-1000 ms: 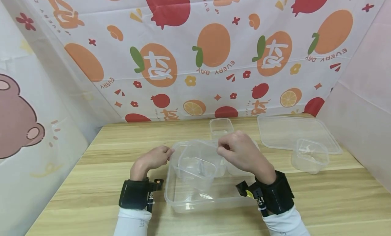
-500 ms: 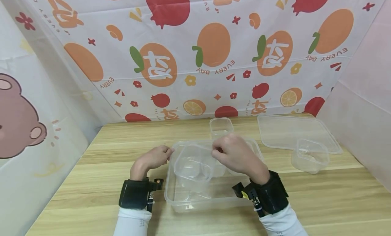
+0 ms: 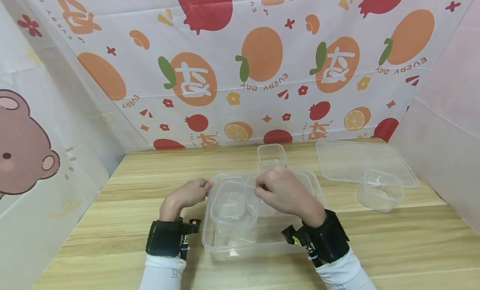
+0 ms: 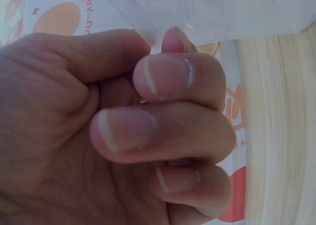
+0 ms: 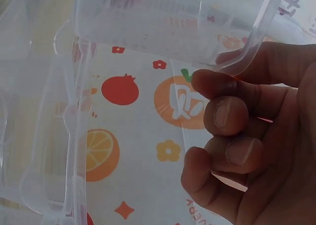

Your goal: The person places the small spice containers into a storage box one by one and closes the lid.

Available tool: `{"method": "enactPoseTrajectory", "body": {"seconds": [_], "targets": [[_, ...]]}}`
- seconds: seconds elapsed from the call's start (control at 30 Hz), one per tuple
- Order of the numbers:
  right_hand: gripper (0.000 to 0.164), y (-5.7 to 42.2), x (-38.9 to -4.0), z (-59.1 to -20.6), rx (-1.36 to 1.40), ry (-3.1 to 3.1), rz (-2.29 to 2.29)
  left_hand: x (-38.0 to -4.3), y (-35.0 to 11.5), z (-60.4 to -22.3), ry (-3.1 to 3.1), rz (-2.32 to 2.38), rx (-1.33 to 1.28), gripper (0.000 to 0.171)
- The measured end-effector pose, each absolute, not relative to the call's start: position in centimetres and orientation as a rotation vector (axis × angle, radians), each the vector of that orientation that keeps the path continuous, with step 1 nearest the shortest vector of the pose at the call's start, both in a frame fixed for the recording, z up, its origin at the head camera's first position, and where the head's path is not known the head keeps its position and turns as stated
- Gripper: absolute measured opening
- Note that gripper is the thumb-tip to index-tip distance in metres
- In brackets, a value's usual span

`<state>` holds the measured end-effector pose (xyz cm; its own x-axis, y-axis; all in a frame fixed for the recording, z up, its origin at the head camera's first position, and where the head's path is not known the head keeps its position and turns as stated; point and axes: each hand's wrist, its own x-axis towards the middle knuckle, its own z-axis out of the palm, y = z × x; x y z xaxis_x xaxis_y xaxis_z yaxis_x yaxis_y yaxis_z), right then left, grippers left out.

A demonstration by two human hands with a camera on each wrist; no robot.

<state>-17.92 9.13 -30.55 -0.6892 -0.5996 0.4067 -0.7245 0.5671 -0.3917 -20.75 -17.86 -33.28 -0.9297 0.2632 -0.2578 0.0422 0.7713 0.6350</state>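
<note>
A large clear plastic container stands on the wooden table in front of me. At its back left corner my left hand pinches the rim between thumb and forefinger; the left wrist view shows the other fingers curled below the clear plastic. My right hand pinches the rim of a small clear container, also seen in the right wrist view. That small container is tilted, over or inside the left half of the large one. Clear edges behind my right hand are hard to tell apart.
Just behind the large container stands a small clear container. A flat clear lid lies at the back right of the wooden table, with another small container at its front edge. Printed cloths hang behind and beside the table.
My right hand has moved left and slightly down with the small container, whose tilt has changed. My left hand keeps its place on the large container's rim.
</note>
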Motion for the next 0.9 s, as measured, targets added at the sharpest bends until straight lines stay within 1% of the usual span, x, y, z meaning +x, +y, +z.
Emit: {"method": "enactPoseTrajectory", "body": {"seconds": [0.5,0.9], "targets": [[0.028,8.6,-17.9,-30.7,1.124,-2.597,0.754,-20.9,-17.9,-33.2,2.62,0.934,0.238,0.033],[0.036,7.6,-17.4,-30.7,1.103,-2.634,0.651,-21.0,-17.9,-33.1,2.619,0.949,0.241,0.034]]}}
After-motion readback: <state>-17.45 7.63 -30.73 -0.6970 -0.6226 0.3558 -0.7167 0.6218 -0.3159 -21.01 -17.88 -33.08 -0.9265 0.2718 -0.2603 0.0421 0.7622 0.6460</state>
